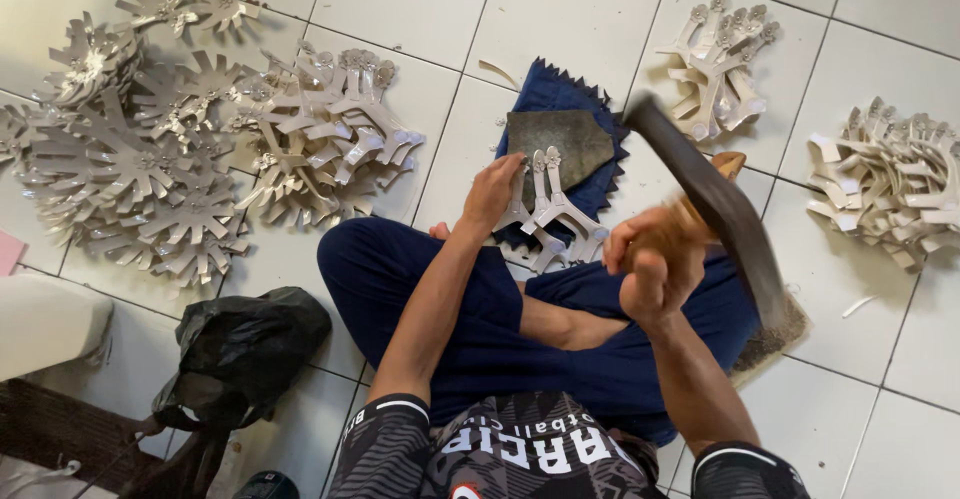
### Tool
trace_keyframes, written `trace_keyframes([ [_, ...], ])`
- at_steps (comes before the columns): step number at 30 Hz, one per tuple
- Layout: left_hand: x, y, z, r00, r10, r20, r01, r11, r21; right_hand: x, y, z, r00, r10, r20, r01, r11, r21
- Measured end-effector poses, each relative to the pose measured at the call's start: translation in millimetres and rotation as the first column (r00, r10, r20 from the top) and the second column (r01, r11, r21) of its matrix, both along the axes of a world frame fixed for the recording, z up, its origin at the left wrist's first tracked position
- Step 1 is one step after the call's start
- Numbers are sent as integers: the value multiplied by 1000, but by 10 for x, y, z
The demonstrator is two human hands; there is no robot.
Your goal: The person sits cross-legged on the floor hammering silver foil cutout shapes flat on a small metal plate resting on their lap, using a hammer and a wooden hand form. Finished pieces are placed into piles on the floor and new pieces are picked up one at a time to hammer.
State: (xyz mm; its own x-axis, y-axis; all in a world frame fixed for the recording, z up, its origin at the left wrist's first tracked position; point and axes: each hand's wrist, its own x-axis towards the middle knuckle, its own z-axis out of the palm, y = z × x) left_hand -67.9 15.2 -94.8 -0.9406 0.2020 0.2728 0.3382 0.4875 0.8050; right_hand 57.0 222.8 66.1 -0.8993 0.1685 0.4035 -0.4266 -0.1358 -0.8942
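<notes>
The right hand point(655, 259) is closed round the wooden handle of a dark, flat-headed hammer point(715, 204), which is raised and blurred above the lap. The left hand point(492, 191) is pressed, fingers curled, on a small stack of pale, Y-shaped sandal straps point(550, 209) laid on a grey stone slab point(560, 139) over a blue cloth point(560, 89). The holding fingers are kept just beside the spot likely to be struck; they could be hit if the blow were misjudged, and the straps could be knocked askew.
</notes>
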Motion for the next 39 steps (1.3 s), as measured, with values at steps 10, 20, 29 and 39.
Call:
trace_keyframes([
  [10, -110, 0, 10, 995, -37, -92, 31, 998, -63, -233, -125, -864, 909, -245, 336, -68, 709, 702],
  [20, -157, 121, 417, 995, 23, 92, -39, 983, 182, -130, -30, -747, 806, -272, 525, 44, 913, 405],
  [29, -208, 206, 63, 987, -66, 144, 60, 997, 45, -59, -21, -946, 786, -219, 578, 37, 950, 310],
  [39, -153, 207, 196, 983, -6, 184, -16, 992, 121, -98, -76, -823, 785, -182, 592, -55, 932, 359],
])
